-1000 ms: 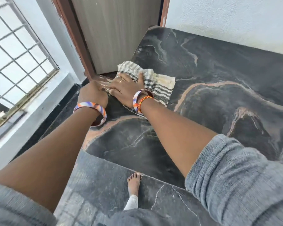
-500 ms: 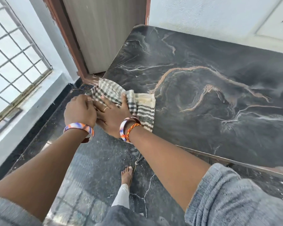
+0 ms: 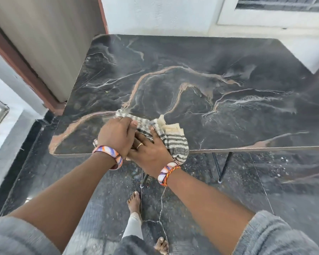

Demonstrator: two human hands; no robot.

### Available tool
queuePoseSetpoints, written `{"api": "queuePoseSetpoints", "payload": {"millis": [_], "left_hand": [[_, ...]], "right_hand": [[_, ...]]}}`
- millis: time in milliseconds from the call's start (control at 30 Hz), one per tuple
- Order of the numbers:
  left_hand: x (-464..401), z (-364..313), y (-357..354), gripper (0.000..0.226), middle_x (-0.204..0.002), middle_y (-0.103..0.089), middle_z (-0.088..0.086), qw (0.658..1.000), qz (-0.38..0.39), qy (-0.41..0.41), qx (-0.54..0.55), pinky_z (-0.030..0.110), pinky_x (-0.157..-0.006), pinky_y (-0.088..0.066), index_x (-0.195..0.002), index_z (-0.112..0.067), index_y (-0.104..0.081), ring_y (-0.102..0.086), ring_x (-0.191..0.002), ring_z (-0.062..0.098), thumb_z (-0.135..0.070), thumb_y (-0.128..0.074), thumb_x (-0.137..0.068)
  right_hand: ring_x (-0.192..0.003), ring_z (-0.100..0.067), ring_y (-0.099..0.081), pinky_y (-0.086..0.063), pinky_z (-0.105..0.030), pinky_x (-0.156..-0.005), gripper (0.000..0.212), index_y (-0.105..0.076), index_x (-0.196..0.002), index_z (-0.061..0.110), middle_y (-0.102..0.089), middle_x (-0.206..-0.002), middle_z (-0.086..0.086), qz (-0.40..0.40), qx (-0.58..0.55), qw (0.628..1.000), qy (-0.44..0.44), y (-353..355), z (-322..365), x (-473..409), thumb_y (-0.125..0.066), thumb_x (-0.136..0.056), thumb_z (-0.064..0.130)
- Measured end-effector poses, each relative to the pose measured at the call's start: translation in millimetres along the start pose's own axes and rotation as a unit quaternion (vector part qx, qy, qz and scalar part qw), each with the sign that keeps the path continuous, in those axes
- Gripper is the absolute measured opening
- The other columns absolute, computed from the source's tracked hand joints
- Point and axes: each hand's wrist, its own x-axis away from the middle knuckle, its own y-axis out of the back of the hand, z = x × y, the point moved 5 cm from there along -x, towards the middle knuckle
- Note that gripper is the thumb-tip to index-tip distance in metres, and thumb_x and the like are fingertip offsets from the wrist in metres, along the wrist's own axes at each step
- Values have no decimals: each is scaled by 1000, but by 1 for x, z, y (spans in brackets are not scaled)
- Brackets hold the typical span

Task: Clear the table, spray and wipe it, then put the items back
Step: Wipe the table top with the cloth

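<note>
Rectangular marble-look tabletop (image 3: 228, 89): black-grey, tan and white veins | woven cloth (image 3: 173, 142): cream, dark grey stripes | wrist bangle (image 3: 109, 151): orange-purple-white swirl | knitted sleeve (image 3: 276, 236): plain grey

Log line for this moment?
phase: wiping | left hand: grips cloth | right hand: presses cloth | cloth: table near edge

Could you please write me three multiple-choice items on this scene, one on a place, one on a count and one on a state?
1. Where is the striped cloth?
A. at the near edge of the table
B. on the floor
C. by the far wall
2. How many hands touch it?
A. none
B. one
C. two
3. How does the cloth lie?
A. bunched up
B. spread flat
C. rolled tight
Answers: 1 A, it overhangs the near edge; 2 C, the left hand grips it, the right hand presses it; 3 A, its folds are crumpled.
</note>
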Motion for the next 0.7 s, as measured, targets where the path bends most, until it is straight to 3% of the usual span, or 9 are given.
{"api": "queuePoseSetpoints", "payload": {"millis": [100, 233, 300, 400, 500, 567, 633, 700], "left_hand": [[-3, -33, -18, 33, -93, -63, 16, 994, 78, -68, 24, 41, -81, -45, -94, -9, -57, -54, -96, 35, -33, -34, -96], [-4, -76, -35, 36, -105, -65, 11, 976, 167, -132, 43, 42, -89, -47, -108, -16, -59, -56, -102, 31, -36, -32, -96], [-3, -99, -41, 37, -102, -66, 11, 966, 194, -166, 46, 39, -85, -47, -107, -15, -60, -58, -98, 31, -35, -31, -96], [-2, -132, -49, 34, -91, -67, 9, 948, 232, -213, 49, 29, -69, -40, -92, -15, -58, -59, -84, 29, -33, -30, -98], [-3, -156, -55, 35, -81, -62, 7, 934, 254, -249, 23, 28, -66, -34, -80, -16, -49, -53, -75, 26, -36, -26, -98], [-10, -163, -59, 45, -82, -62, 11, 932, 262, -251, 2, 30, -68, -37, -81, -10, -52, -57, -79, 30, -38, -22, -98], [-22, -165, -60, 57, -86, -67, 17, 931, 281, -232, -7, 33, -72, -46, -85, -4, -59, -62, -83, 34, -43, -19, -98], [-32, -165, -65, 70, -91, -71, 23, 923, 329, -198, 11, 39, -75, -55, -87, 2, -65, -67, -84, 36, -49, -18, -96]], "right_hand": [[-115, -20, -59, -45, -57, -94, 48, -58, -120, 36, -66, -118, 2, 11, 26, 999, -16, 1, -28, 24, -69, -74, 29], [-110, -23, -62, -47, -58, -89, 64, -57, -123, 31, -66, -117, -1, 21, 36, 998, -48, 3, -63, 56, -78, -62, 26], [-109, -24, -62, -48, -55, -90, 64, -58, -122, 30, -66, -118, -1, 27, 45, 996, -74, 5, -82, 75, -79, -61, 27], [-113, -23, -60, -45, -50, -95, 49, -57, -123, 31, -63, -124, 0, 12, 51, 993, -109, 9, -105, 109, -65, -75, 40], [-120, -24, -55, -31, -47, -106, 42, -55, -125, 32, -59, -130, 1, -52, 14, 981, -184, 14, -103, 138, -37, -89, 43], [-126, -24, -44, -21, -45, -105, 45, -49, -130, 29, -51, -136, -1, -118, -93, 921, -359, 17, -96, 152, -33, -89, 40], [-135, -18, -20, -12, -43, -109, 55, -28, -143, 28, -26, -151, 6, -188, -204, 803, -527, 17, -89, 162, -27, -91, 42], [-140, -11, 1, -2, -37, -113, 61, -3, -148, 27, 4, -152, 16, -204, -273, 735, -586, 13, -81, 152, -24, -94, 46]]}}
